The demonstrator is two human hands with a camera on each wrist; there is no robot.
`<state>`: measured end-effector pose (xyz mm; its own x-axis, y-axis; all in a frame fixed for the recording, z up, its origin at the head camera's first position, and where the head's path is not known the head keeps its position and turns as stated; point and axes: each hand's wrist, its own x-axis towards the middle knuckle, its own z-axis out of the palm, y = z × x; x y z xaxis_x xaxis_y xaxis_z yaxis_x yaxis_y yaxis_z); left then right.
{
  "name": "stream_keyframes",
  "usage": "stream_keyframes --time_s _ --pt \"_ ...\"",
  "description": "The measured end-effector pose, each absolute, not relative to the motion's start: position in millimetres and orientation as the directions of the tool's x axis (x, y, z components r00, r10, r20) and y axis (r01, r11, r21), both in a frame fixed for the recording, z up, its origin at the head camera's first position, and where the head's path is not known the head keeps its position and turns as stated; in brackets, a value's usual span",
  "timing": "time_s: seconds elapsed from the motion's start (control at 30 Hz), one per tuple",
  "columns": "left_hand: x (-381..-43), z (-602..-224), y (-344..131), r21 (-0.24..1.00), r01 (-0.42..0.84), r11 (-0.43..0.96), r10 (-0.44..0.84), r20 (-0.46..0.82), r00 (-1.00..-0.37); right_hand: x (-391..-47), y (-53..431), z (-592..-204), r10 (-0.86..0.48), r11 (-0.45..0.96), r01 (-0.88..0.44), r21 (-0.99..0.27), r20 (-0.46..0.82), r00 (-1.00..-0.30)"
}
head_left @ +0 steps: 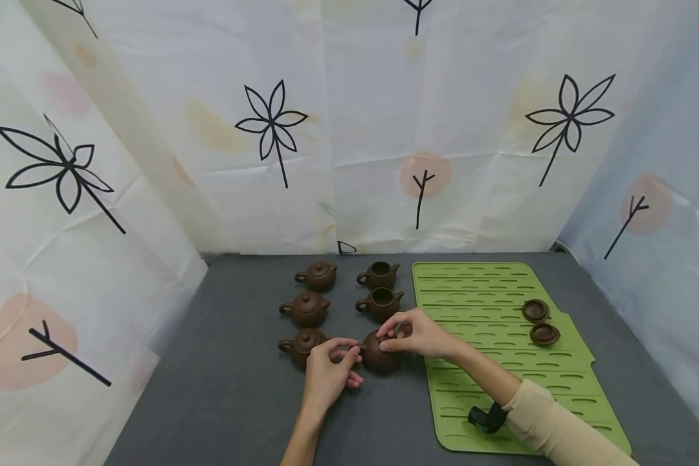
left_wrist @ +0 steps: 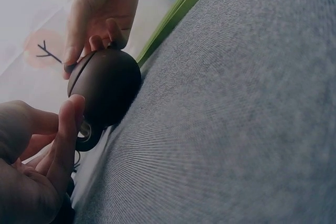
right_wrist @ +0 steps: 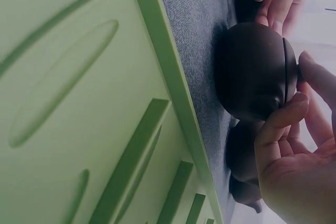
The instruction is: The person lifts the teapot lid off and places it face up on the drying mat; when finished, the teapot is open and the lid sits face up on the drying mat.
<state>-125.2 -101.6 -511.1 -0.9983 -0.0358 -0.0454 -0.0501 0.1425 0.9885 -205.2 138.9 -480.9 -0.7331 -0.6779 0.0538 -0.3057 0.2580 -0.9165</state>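
A round brown teapot [head_left: 381,357] stands on the dark grey tabletop between the two hands. Its lid [right_wrist: 290,69] sits on top, with a thin seam showing around it. My left hand [head_left: 328,375] pinches the teapot's handle [left_wrist: 90,139] between thumb and fingers. From the other side, my right hand [head_left: 422,333] holds the lid by its knob [right_wrist: 300,73], a fingertip close to the spout. Behind this teapot stand two lidless teapots [head_left: 382,304] [head_left: 380,276], their mouths uncovered.
Left of them is a column of three lidded teapots [head_left: 306,309], the nearest partly behind my left hand. A green ridged mat [head_left: 477,382] covers the table's right side, bearing two brown lids [head_left: 536,310] [head_left: 544,334]. Patterned cloth [head_left: 361,129] hangs around the table.
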Motion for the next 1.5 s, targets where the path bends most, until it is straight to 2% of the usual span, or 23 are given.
stream_keyframes --time_s 0.2,0.5,1.2,1.5 --pt "-125.8 -511.3 -102.3 0.987 -0.043 0.152 -0.036 -0.038 -0.999 -204.8 138.2 -478.3 -0.676 0.262 -0.337 -0.904 0.077 -0.733" --pt "-125.2 -509.7 -102.0 0.987 -0.049 0.153 -0.038 -0.043 -0.998 -202.7 140.0 -472.3 -0.671 0.271 -0.315 -0.91 0.055 -0.739" --pt "-122.8 -510.5 -100.5 0.982 -0.04 0.187 -0.049 -0.031 -0.998 -200.1 165.8 -444.1 -0.58 0.198 -0.309 -0.93 0.143 -0.802" --pt "-121.7 -510.7 -101.5 0.985 -0.021 0.174 -0.049 -0.013 -0.999 -200.8 187.2 -435.6 -0.549 0.204 -0.29 -0.935 0.136 -0.825"
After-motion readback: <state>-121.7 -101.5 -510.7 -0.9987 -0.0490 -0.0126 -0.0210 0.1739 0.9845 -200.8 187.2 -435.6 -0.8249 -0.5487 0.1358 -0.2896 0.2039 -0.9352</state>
